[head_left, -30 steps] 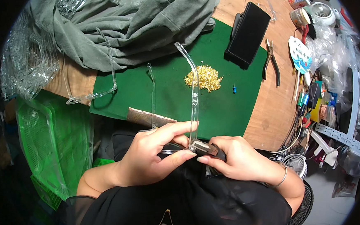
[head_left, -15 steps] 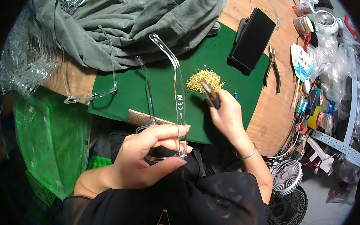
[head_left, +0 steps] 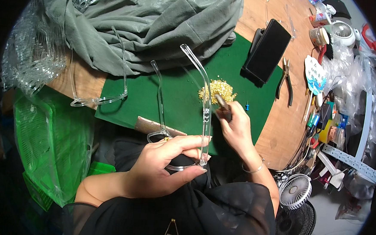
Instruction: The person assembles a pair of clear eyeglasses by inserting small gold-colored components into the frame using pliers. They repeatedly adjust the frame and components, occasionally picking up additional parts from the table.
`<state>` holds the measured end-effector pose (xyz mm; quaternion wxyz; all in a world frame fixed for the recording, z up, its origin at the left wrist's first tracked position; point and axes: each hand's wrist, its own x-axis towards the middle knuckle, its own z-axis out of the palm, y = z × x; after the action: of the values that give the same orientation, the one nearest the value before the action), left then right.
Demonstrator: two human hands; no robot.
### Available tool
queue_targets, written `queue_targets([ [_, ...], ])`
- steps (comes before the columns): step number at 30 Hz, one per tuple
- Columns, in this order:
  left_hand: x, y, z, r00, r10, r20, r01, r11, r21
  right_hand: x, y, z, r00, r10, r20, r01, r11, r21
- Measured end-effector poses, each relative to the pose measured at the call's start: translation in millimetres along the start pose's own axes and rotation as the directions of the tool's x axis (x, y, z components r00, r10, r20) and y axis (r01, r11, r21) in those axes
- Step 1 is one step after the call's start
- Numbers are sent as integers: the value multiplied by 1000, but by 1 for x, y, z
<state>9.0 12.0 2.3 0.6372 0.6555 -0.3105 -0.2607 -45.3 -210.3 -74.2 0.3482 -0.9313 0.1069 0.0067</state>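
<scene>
My left hand [head_left: 161, 165] pinches a clear plastic eyeglass frame [head_left: 206, 114] near the corner of one temple. Both temples point away from me, and part of the frame's front is hidden behind my fingers. My right hand [head_left: 238, 125] is closed round a short hand tool [head_left: 224, 109] with a metal tip and dark body; its exact kind is hard to make out. The tool's tip is at the near edge of a pile of tiny gold-coloured pieces [head_left: 217, 89] on the green mat [head_left: 182, 113]. Another clear eyeglass frame [head_left: 98, 100] rests at the mat's left edge.
Grey cloth [head_left: 159, 21] covers the far left. A dark phone [head_left: 266, 51] on a stand, pliers [head_left: 285, 82] and a blue push pin [head_left: 247, 106] lie on the right. Green baskets [head_left: 53, 139] stand lower left; fans [head_left: 295, 191] stand lower right.
The eyeglass frame in my left hand has moved right, and its temple now crosses in front of the gold pile. My right hand stays by the pile with the tool. The whole view has shifted slightly.
</scene>
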Motion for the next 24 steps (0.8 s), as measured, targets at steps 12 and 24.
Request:
queue_targets([
  [12, -1, 7, 11, 991, -118, 62, 126, 982, -143, -23, -69, -29, 809, -495, -318, 588, 675, 446],
  [24, -4, 6, 11, 996, -70, 61, 79, 984, -163, -25, -69, -24, 820, -479, -315, 565, 585, 581],
])
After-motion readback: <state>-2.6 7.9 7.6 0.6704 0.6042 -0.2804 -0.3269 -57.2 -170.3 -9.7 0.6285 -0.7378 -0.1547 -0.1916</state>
